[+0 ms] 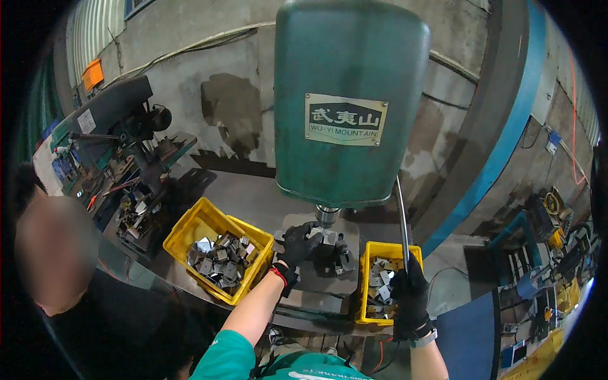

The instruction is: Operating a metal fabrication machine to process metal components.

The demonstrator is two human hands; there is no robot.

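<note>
Before concrete walls [180, 101], the closed right grip [410, 296] encircles a lever [403, 218].

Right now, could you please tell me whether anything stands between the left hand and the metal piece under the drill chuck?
Nothing visible does: the left hand is right at the left side of the metal piece below the drill chuck. Whether they touch is hard to tell.

A small, pale silvery metal piece [329, 237] with flat faces lies toward the far edge of a grey plate [310, 278], nearer its right edge than its left. Beyond the plate's right edge, a straight, slender, shiny grey metal lever [403, 221] runs at a slight slant, its near end covered by the hands' right one [410, 292].
</note>
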